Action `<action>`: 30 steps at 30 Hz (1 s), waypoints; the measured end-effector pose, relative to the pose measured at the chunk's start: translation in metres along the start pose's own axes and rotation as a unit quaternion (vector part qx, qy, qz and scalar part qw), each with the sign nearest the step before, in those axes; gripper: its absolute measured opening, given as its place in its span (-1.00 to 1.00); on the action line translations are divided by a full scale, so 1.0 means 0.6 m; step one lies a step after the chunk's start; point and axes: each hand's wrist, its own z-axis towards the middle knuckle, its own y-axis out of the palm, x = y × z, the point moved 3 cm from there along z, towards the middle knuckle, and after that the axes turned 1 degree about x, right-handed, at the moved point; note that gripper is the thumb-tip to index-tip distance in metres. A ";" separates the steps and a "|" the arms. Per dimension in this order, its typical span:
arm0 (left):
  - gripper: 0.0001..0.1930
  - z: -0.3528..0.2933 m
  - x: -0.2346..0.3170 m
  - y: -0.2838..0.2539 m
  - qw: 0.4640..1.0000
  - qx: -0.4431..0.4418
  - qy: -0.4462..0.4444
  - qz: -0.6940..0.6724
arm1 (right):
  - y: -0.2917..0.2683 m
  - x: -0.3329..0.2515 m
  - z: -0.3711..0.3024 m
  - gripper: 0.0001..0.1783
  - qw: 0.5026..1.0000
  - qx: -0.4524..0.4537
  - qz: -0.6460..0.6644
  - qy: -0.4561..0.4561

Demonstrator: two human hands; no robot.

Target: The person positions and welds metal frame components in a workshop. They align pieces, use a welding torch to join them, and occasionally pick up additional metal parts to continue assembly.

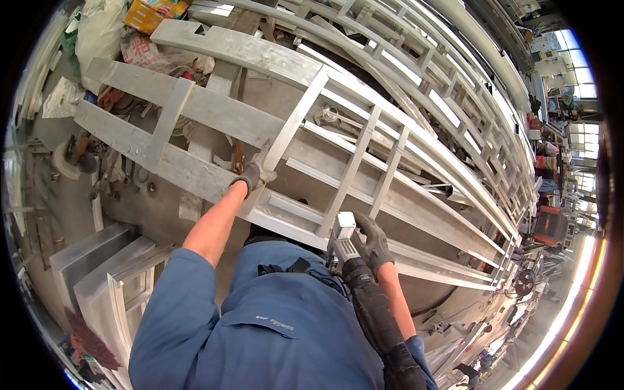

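Blue work shirt: nearest in the head view, filling the bottom centre, with short sleeves ending near the elbows.
Power tool: in front of the shirt, right of centre; pale metal head pointing up and away, black-wrapped body slanting down toward the right elbow.
Right arm: mostly behind the tool's body, forearm angled up and slightly left, wrist close to the tool.
Right hand: grey glove just beside the tool's head, fingers pointing away from the body; whether it grasps the tool or the metal cannot be told.
Left arm: elbow out to the side, bare forearm reaching up and inward.
Left hand: grey glove laid across an end bar, fingers bent over its edge, grasping it.
Metal frame: ladder-like, just ahead of the waist, spreading away to the right, its end bar under the left glove.
Flat metal beams: extending left from the frame's end.
Stacked frames: beyond, at upper right.
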 end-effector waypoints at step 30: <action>0.18 0.011 -0.037 0.071 0.981 0.042 -0.122 0.148 | 0.003 0.143 -0.085 -0.46 0.993 -0.091 -0.047 0.053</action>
